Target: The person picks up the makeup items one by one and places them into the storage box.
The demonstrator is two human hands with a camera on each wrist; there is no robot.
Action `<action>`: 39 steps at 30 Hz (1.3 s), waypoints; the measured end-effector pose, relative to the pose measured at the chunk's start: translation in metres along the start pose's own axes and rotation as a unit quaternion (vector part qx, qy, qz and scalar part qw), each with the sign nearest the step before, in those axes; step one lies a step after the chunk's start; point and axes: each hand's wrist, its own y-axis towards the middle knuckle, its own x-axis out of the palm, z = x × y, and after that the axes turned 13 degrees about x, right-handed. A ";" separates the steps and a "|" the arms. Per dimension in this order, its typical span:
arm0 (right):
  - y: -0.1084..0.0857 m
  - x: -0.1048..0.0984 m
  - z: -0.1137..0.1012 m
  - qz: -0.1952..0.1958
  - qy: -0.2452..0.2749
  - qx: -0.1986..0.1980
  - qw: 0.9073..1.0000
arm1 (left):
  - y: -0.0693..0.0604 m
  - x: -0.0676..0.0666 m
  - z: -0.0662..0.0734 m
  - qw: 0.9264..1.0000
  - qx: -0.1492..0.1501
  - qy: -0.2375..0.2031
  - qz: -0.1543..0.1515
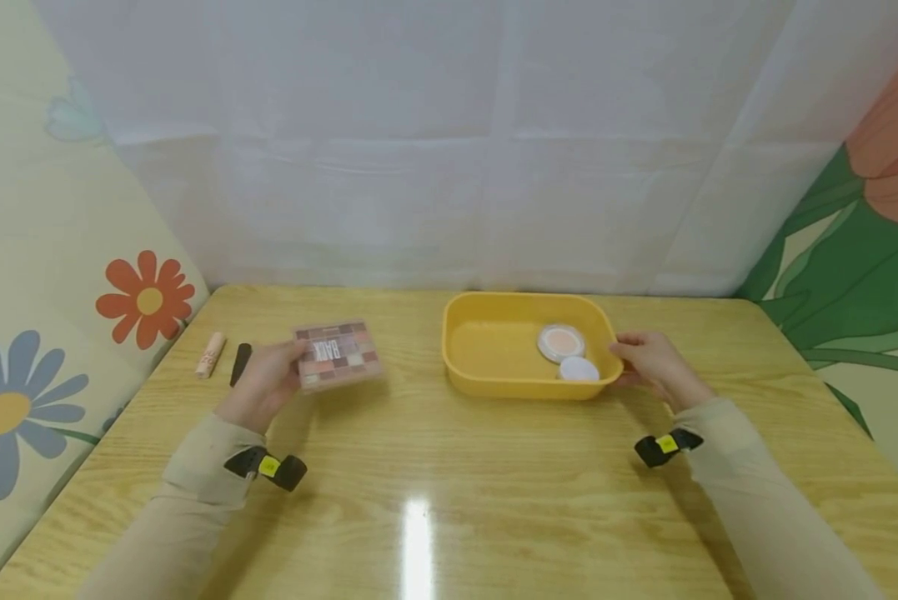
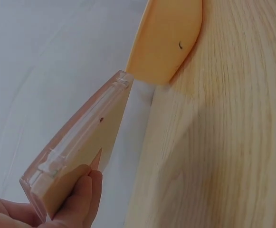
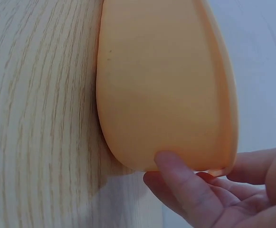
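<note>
Risking slippage through one-edge support, the left hand's [image 1: 263, 379] fingers are pinching an eyeshadow palette [image 1: 339, 354] left of the yellow tub [image 1: 509, 388]; the right hand's [image 1: 660, 367], the tub's end.

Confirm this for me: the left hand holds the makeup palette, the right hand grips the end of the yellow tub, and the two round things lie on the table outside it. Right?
Not quite: the round things, one pinkish and one white, lie inside the yellow tub, as the head view shows. The left hand does hold the makeup palette, and the right hand grips the tub's end.
</note>
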 end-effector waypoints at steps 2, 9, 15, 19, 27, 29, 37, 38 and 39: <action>0.000 0.000 0.000 -0.001 0.001 -0.003 1.000 | -0.001 0.002 0.000 1.000 0.000 0.005 -0.002; 0.000 0.001 -0.001 -0.003 0.004 -0.001 1.000 | -0.002 0.007 0.001 1.000 -0.008 0.003 0.003; 0.002 0.001 -0.001 0.000 0.001 0.001 1.000 | -0.003 0.010 0.001 1.000 -0.005 -0.009 0.013; 0.002 0.001 -0.001 0.000 0.002 -0.001 1.000 | -0.007 0.013 0.000 1.000 -0.004 -0.009 0.010; 0.004 0.000 0.002 0.005 0.005 -0.020 1.000 | -0.009 0.024 -0.003 1.000 0.004 0.013 0.002; 0.004 0.000 0.002 0.007 0.005 -0.021 1.000 | -0.009 0.026 -0.004 1.000 0.000 0.017 0.004; 0.005 0.000 0.004 0.010 0.004 -0.021 1.000 | -0.011 0.038 -0.005 1.000 -0.004 0.006 0.002; 0.005 0.000 0.004 0.010 0.005 -0.021 1.000 | -0.011 0.039 -0.005 1.000 -0.003 0.006 0.003; 0.005 0.000 0.004 0.010 0.005 -0.021 1.000 | -0.011 0.040 -0.005 1.000 -0.002 0.003 0.005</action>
